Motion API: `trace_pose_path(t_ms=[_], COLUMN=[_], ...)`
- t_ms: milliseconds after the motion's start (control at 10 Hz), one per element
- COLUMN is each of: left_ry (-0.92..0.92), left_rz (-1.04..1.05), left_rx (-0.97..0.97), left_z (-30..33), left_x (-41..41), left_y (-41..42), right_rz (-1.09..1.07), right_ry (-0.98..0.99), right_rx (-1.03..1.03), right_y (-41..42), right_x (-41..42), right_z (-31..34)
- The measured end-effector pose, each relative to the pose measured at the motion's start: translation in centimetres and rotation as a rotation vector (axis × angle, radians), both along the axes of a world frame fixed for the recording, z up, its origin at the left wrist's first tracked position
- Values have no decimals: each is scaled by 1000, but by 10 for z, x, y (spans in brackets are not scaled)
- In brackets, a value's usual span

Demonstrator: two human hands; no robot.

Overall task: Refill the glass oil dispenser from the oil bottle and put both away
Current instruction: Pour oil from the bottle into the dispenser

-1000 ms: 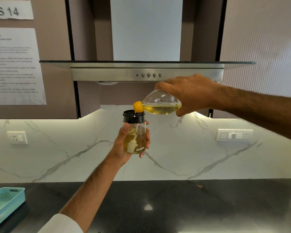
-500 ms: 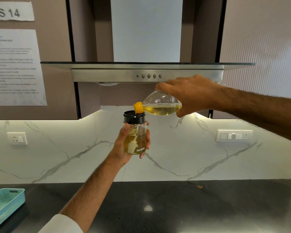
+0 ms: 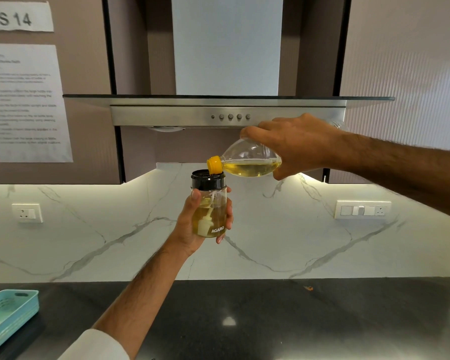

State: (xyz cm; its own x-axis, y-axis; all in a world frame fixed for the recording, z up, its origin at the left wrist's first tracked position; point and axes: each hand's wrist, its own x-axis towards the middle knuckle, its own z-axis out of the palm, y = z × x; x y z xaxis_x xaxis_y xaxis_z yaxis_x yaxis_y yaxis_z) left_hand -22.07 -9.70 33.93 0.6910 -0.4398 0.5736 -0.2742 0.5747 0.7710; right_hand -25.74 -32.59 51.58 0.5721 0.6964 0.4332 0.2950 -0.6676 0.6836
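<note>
My left hand [image 3: 192, 227] holds the glass oil dispenser [image 3: 210, 211] upright in the air above the dark counter. It has a black collar, pale yellow oil in its lower half and the white word AGARO. My right hand [image 3: 294, 144] grips the clear oil bottle [image 3: 250, 162], which lies nearly level and is partly filled with yellow oil. Its yellow spout [image 3: 215, 164] touches the dispenser's black rim. A thin stream of oil shows inside the glass. The bottle's base is hidden behind my hand.
A light blue plastic basket [image 3: 9, 315] lies at the counter's left edge. The black counter [image 3: 296, 320] runs across the bottom, backed by a white marble wall [image 3: 283, 242] with sockets. A steel chimney hood [image 3: 226, 113] hangs just above my right hand.
Both hands and the two containers keep almost the same pose; the view has shifted slightly. The bottle's spout stays over the dispenser's mouth.
</note>
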Motion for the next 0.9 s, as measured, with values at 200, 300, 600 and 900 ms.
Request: trace_pose_path(t_ms=[200, 300, 600, 900], left_ry=[3, 2, 1, 6], left_rz=[-8, -8, -2, 0], left_rx=[1, 0, -3, -7], left_z=[1, 0, -1, -1], left_x=[0, 0, 0, 2], left_y=[-2, -2, 1, 1], right_rz=[2, 6, 7, 3], right_ry=[-2, 1, 3, 8], right_rx=[-1, 0, 2, 0], right_y=[-1, 0, 2, 4], right_x=[1, 1, 0, 1], right_z=[1, 0, 1, 0])
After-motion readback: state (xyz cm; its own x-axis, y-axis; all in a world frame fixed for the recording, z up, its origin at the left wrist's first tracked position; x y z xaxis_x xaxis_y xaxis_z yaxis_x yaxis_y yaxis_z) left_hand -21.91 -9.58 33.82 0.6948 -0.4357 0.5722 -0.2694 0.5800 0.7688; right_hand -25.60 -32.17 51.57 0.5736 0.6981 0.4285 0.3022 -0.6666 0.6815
